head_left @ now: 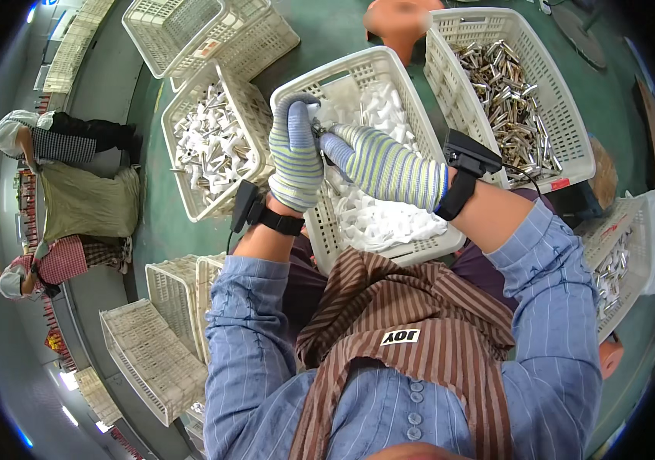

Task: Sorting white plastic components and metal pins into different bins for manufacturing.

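Observation:
Both my hands wear knitted gloves with blue, yellow and white stripes, and they meet over a white crate (323, 238) on my lap. My left hand (297, 157) is closed, thumb upward, on a small white plastic piece (313, 112) that mostly hides behind the fingers. From the right, my right hand (389, 165) reaches across with its fingertips pinched on a small dark metal part (318, 132) touching the left hand. The exact shape of both held pieces is covered. Under the hands, the crate holds many white plastic parts (385, 222), some in clear film.
To the right stands a crate (557, 100) of shiny metal tubes (500, 100). At the left is a crate (182, 184) of white-and-metal pieces (212, 142). Stacked crates (151, 353) stand lower left. An orange stool (400, 31) is ahead. Two people (59, 138) handle green cloth (90, 203) far left.

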Motion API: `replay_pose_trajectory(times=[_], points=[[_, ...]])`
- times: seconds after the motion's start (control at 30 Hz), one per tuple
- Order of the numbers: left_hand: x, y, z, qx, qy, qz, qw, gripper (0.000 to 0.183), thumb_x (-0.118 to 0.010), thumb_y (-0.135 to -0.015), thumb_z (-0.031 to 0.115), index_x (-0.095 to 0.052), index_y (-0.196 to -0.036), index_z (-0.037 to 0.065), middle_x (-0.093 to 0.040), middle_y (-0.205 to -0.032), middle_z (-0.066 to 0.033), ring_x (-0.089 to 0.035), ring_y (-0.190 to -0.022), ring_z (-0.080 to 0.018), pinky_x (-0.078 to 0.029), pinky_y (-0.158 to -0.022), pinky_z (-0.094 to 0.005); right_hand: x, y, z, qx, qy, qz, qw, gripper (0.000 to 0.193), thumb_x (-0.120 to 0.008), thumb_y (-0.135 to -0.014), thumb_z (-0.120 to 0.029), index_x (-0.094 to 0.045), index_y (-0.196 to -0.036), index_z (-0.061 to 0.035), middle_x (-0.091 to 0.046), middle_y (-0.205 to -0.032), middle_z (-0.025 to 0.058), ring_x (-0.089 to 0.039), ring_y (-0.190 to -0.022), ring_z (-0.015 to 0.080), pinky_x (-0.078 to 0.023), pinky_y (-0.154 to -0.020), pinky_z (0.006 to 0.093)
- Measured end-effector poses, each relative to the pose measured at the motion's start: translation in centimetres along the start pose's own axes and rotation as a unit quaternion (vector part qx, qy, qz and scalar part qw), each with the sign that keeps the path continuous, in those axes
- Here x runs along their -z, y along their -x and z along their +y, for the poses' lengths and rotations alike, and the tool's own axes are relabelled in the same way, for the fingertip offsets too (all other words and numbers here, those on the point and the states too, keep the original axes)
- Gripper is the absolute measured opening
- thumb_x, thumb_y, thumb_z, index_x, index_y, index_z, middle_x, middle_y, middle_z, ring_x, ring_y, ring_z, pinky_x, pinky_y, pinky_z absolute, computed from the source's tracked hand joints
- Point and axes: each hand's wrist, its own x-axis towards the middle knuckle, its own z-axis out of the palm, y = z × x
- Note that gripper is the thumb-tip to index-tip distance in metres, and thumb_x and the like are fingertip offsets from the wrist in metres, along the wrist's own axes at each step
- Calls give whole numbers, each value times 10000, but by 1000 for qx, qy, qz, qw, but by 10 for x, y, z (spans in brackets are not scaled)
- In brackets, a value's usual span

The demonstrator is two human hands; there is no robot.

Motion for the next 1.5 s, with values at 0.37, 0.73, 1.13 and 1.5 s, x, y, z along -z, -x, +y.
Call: replay_pose_trajectory(times=[0.37,0.73,1.13,1.5], points=[[12,8,1,115,-123,-115,979,255,-436,-992,218,-610,-1004,33,-612,-809,-38,-554,-733,-129,-460,-650,-274,3,3,11,58,286,-22,956,302,-486,-944,-261,-596,-872,11,-642,-703,215,-643,-664,392,-502,-587,486],[9,-11,27,241,228,20,943,244,-503,-971,308,-642,-974,107,-517,-718,39,-448,-569,-64,-379,-501,-199,1,-17,0,-4,-44,10,999,295,-548,-924,-258,-580,-1091,-16,-647,-950,202,-635,-902,351,-484,-809,416],[17,-9,30,214,225,-62,949,301,-506,-969,363,-627,-988,87,-520,-690,38,-464,-588,-53,-388,-526,-211,0,-8,-6,38,-178,51,982,243,-547,-963,-199,-601,-1105,-9,-634,-836,83,-581,-753,136,-473,-708,284],[15,-7,22,82,117,-49,989,319,-489,-980,330,-671,-1010,70,-635,-879,8,-504,-683,-44,-398,-614,-193,-10,-4,2,105,-25,65,992,278,-502,-964,-243,-557,-1126,-24,-642,-960,227,-617,-884,415,-483,-711,471]])
